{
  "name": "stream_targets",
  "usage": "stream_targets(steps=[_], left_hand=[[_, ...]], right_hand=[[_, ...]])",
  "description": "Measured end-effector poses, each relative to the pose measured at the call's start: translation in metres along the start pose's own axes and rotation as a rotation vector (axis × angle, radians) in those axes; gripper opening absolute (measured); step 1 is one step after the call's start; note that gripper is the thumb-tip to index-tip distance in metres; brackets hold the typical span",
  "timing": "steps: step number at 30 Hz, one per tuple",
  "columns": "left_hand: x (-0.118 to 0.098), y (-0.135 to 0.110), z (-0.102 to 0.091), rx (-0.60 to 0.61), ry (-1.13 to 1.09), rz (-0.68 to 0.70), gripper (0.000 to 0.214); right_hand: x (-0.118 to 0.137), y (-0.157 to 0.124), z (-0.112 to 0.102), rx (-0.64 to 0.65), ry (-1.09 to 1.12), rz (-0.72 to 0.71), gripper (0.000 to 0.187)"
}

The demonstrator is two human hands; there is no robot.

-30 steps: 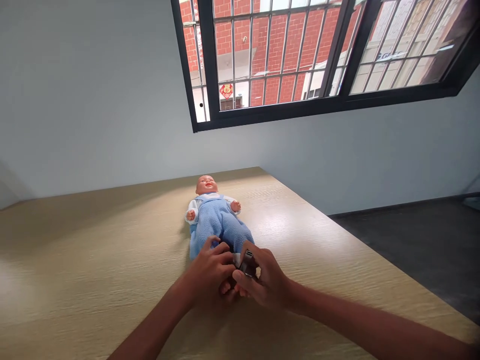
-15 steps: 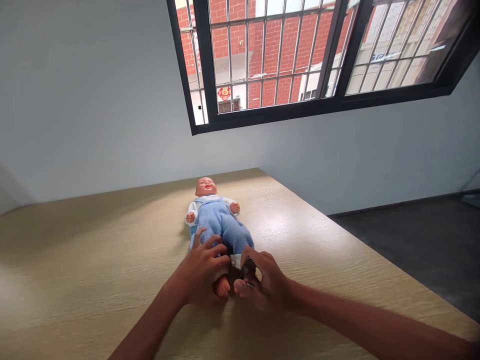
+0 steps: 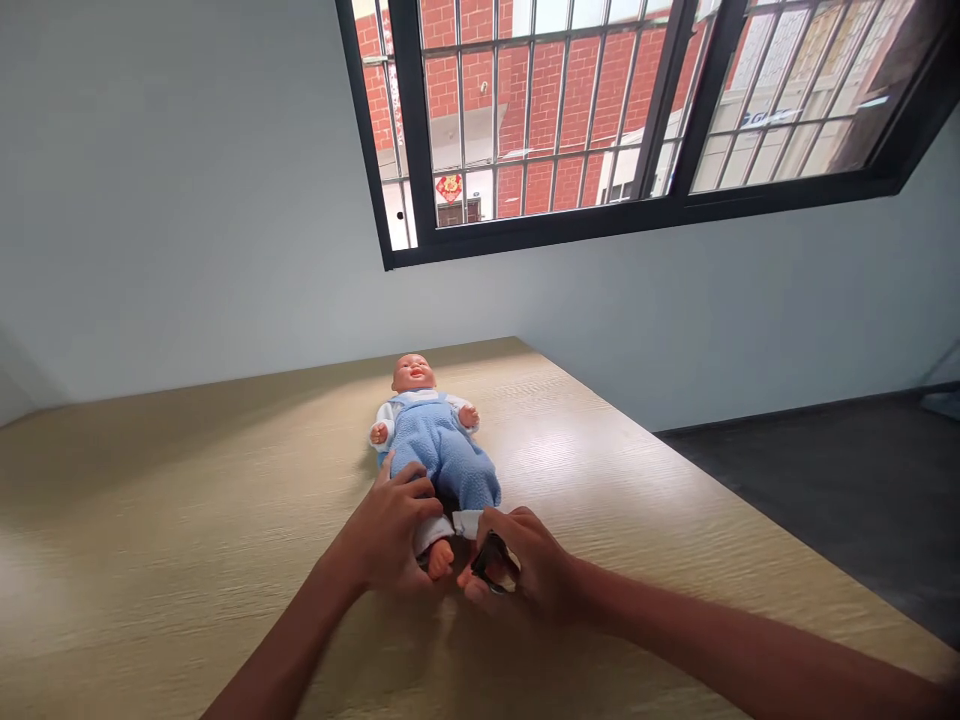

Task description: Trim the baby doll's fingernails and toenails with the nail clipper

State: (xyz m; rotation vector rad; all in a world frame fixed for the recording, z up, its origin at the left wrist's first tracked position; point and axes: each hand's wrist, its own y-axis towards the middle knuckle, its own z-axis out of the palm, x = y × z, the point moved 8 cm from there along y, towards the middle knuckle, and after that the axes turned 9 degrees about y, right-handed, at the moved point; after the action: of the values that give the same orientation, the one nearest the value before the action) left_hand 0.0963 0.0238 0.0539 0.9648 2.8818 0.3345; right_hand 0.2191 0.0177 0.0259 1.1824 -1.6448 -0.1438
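A baby doll (image 3: pixel 435 450) in blue fleece dungarees and a white shirt lies on its back on the wooden table (image 3: pixel 187 520), its head pointing away from me. My left hand (image 3: pixel 386 535) is wrapped round the doll's left-side leg, whose bare foot shows beside my fingers. My right hand (image 3: pixel 521 570) is closed on a small black object (image 3: pixel 491 555) at the doll's other foot, which it hides. What the black object is I cannot make out.
The table's right edge runs diagonally, with dark floor (image 3: pixel 825 500) beyond it. A grey wall (image 3: pixel 187 200) stands behind the table, and a barred black-framed window (image 3: pixel 615 110) above shows a red brick building.
My left hand has slid up from the doll's feet to its leg, uncovering one bare foot. My right hand, with the black object, has stayed at the other foot.
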Motion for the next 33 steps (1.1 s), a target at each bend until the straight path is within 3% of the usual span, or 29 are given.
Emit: stream_targets(steps=[4, 9, 21, 28, 33], left_hand=[[0.001, -0.001, -0.003, -0.009, -0.008, 0.013, 0.028], [-0.002, -0.003, 0.000, 0.020, 0.008, 0.031, 0.027], [-0.011, -0.004, 0.002, 0.078, 0.073, 0.045, 0.041], [-0.011, -0.003, 0.006, 0.077, 0.082, 0.015, 0.036], [-0.017, -0.003, 0.012, 0.068, 0.083, 0.094, 0.032]], right_hand=[[-0.001, -0.002, 0.003, 0.035, 0.025, -0.014, 0.015], [0.000, 0.001, 0.001, 0.012, -0.007, -0.015, 0.023], [0.001, 0.001, 0.001, 0.003, 0.007, -0.035, 0.019], [-0.001, -0.001, 0.002, 0.004, 0.037, -0.029, 0.023], [0.001, 0.000, -0.001, -0.016, 0.029, -0.044, 0.024]])
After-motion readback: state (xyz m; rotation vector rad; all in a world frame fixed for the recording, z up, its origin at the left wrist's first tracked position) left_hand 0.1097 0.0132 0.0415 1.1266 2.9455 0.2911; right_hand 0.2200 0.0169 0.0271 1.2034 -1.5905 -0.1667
